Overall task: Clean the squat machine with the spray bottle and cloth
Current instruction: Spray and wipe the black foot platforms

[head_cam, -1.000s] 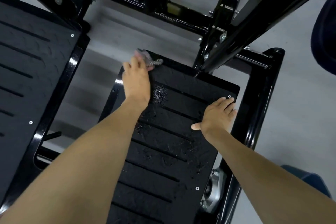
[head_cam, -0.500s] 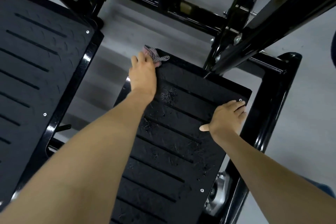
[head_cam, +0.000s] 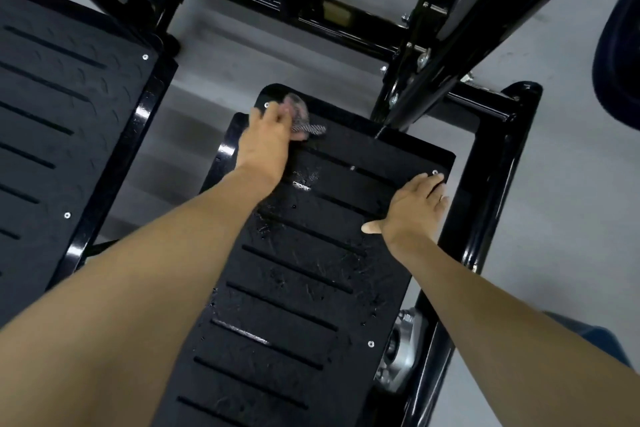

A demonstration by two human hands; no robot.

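A pale grey floor (head_cam: 571,184) is seen on all sides of the foot plate (head_cam: 294,305). The squat machine (head_cam: 491,204) is built of glossy black steel tubing. One rail is run along the foot plate's right edge and bent round past its far right corner, a cross beam is laid beyond its far end, and slanted bars are raised above its far right corner. A second foot plate (head_cam: 69,132) is set to the left of the foot plate, with a strip of floor left between them. Both plates are matt black, cut with parallel slots and fastened with small silver screws. The foot plate is marked with pale scratches across its middle.

A dark blue rounded object (head_cam: 620,55) is cut off by the picture edge far to the right of the foot plate; what it is cannot be told.

The right hand (head_cam: 412,215) is laid flat on the foot plate's far right corner, fingers straight and held together, thumb spread to the left. The left hand (head_cam: 266,146) is placed at the foot plate's far left corner, its fingers bent down and clamped on the cloth (head_cam: 301,118). The cloth, pinkish-grey, blurred and with a patterned edge, is pressed against the plate there and sticks out to the right of the fingers.

A silver metal fitting (head_cam: 401,350) is bolted just beside the foot plate's near right edge. A small wet, shining patch (head_cam: 304,180) is seen on the foot plate just nearer than the left hand.
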